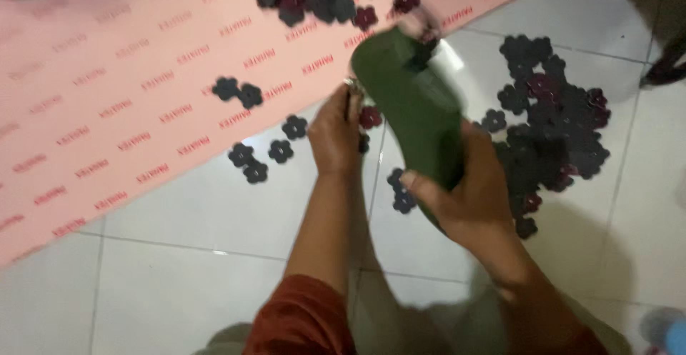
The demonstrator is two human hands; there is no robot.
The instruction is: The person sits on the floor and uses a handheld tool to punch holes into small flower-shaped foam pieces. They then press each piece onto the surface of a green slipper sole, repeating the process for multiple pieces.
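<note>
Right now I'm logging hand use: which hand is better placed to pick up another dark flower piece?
Probably the left hand: it hovers among loose flower-shaped pieces on the tiled floor. The right hand is full, its grip around the green sole-shaped piece.

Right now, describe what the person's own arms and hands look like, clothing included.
Both hands are bare, with no gloves. The left hand shows a small metallic glint near the fingers, too blurred to identify. The left forearm is uncovered up to a rust-red sleeve pushed to about the elbow. The right hand and forearm are also bare; a trace of red fabric shows at the frame's bottom edge.
</note>
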